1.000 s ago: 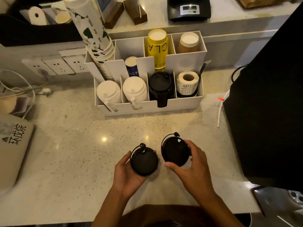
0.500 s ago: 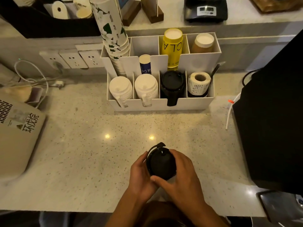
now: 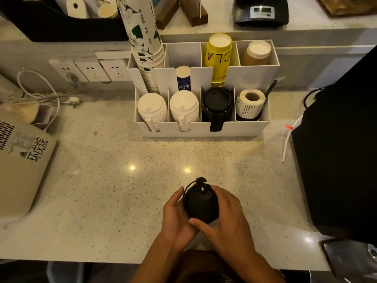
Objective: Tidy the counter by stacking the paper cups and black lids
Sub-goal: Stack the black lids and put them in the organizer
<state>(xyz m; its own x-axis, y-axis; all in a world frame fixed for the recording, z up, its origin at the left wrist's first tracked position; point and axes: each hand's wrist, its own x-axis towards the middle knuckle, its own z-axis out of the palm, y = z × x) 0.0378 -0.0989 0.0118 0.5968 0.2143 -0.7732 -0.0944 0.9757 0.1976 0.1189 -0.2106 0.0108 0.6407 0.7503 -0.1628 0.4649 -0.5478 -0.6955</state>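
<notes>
Black lids (image 3: 201,203): stacked together, held at lower centre of the frame, above the speckled counter (image 3: 106,180).
Left hand (image 3: 176,215): clasps the lids' left edge.
Right hand (image 3: 226,219): wraps their right edge, thumb underneath.
White organizer (image 3: 204,129): upper centre, with more black lids in one front compartment.

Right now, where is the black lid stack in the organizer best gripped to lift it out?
Grip the black lid stack by its round rim, reaching from above and the front. It leans toward the counter in the organizer with dividers close on both sides, so only its top and the front notch are open. Both hands hold other lids.
</notes>
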